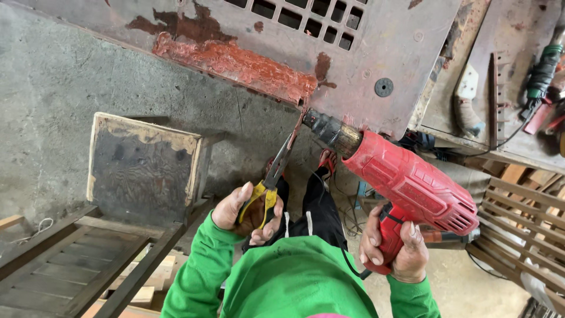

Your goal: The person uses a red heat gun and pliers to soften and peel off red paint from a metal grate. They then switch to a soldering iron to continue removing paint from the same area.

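Left hand [247, 212] grips pliers [272, 176], right hand [395, 250] heat gun [406, 179]

A bright green long-sleeved top covers both arms to the wrists; black trousers with white drawstrings at twelve o'clock, red sandals beyond.

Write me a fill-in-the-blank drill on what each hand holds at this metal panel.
1. The right hand grips a heat gun whose body is ____.
2. The left hand holds pliers with ____ handles.
3. The gun's nozzle points at the lower edge of the metal panel, where the paint is ____.
4. The person's sleeves are ____.

Missing words: red; yellow; peeling; green
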